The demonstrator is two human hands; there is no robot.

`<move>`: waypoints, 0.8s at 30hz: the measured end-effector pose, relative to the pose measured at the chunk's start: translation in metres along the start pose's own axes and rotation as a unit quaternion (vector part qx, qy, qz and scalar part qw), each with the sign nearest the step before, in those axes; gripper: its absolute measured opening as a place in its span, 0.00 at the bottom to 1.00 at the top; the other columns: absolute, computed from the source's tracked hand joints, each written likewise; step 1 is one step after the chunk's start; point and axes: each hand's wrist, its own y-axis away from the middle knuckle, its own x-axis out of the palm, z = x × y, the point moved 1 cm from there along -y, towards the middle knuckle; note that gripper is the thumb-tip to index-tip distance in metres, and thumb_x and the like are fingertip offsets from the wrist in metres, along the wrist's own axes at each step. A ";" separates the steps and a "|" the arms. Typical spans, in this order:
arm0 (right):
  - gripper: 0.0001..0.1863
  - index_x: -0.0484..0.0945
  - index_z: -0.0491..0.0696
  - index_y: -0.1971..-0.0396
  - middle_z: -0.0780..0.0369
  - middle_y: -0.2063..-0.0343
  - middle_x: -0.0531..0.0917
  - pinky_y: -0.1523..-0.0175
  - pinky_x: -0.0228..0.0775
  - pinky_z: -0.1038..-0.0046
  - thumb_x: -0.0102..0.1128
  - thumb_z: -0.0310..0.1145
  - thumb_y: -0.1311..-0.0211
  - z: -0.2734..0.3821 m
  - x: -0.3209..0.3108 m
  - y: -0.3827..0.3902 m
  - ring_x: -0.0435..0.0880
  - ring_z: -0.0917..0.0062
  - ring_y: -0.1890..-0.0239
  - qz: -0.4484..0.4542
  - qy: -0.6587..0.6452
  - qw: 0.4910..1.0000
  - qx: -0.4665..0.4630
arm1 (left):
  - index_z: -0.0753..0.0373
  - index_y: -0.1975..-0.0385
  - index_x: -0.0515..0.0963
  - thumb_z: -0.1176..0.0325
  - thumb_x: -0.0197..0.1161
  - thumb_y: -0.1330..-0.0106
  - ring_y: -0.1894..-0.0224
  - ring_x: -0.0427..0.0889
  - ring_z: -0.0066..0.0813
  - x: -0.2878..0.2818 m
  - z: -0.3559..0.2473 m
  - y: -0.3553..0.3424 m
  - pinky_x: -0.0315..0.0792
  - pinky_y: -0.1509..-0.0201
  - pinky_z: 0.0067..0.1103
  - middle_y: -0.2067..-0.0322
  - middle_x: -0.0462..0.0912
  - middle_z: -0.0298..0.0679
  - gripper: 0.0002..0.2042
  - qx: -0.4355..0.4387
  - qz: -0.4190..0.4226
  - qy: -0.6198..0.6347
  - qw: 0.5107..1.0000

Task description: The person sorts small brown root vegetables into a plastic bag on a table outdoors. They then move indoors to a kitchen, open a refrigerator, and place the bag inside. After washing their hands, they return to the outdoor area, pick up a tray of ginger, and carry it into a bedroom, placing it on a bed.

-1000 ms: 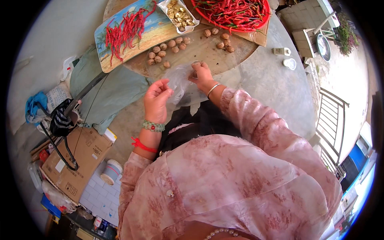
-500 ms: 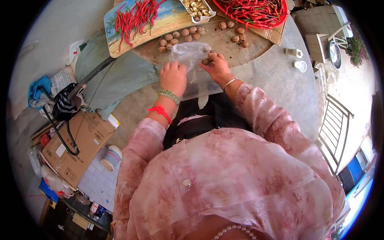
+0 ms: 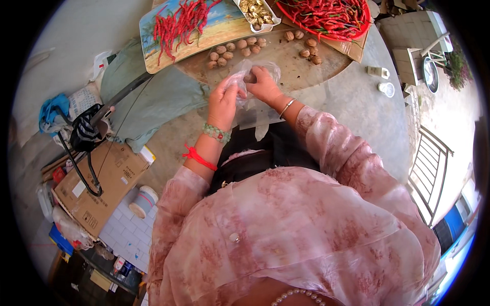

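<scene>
Two loose groups of walnuts (image 3: 241,45) are laid out on the round desk (image 3: 301,77): a larger one just below a tray (image 3: 219,33) printed with a beach scene, and a smaller one to the right, near a red basket (image 3: 368,21) of chilies (image 3: 326,18). A white container (image 3: 275,22) of yellowish-brown pieces is set by the tray's right end. At the near edge of the desk, a thin clear plastic bag (image 3: 243,66) is held up between both hands. Its film is gripped by the left hand (image 3: 224,103), partly gathered over the fingers. A single walnut is pinched in the right hand (image 3: 264,85), right at the bag; whether it lies inside or merely against the film cannot be told. The step in hand is judged to be bagging, with one nut brought in while the bag is steadied. For the next move, the film would need to be spread by the left hand, and the nut let go only once well inside, since thin film could cling or fold across the mouth.
</scene>
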 end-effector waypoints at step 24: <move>0.15 0.72 0.46 0.61 0.55 0.57 0.71 0.55 0.69 0.67 0.50 0.33 0.50 -0.064 -0.126 -0.053 0.71 0.66 0.58 -0.024 0.594 0.803 -0.048 | 0.63 0.77 0.72 0.64 0.51 0.36 0.75 0.70 0.17 -0.018 0.009 0.031 0.64 0.69 0.16 0.78 0.75 0.32 0.11 -0.061 -0.093 0.072 0.991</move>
